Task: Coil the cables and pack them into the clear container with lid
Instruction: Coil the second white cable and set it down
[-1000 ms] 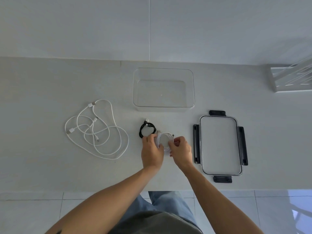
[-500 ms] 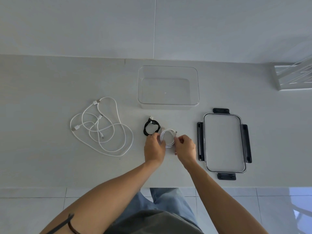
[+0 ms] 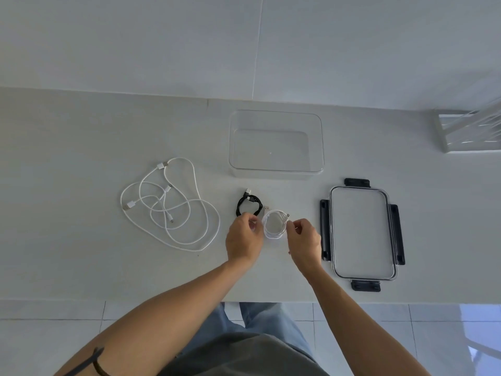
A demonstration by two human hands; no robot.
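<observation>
Head view: I see my left hand [image 3: 244,238] and right hand [image 3: 303,241] pinching the coiled white cable [image 3: 275,223] on the table [image 3: 81,240]; black coil [image 3: 249,206] done, loose white cables [image 3: 173,204] remain, clear container [image 3: 276,169] empty, lid [image 3: 363,232] off.

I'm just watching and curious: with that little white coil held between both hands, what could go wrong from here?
The white coil is only pinched at its sides by the left hand and right hand, with nothing seen tying it, so it may spring open when released. The black coil lies right beside it and could get knocked. The loose white cables overlap and may snag when lifted.
</observation>
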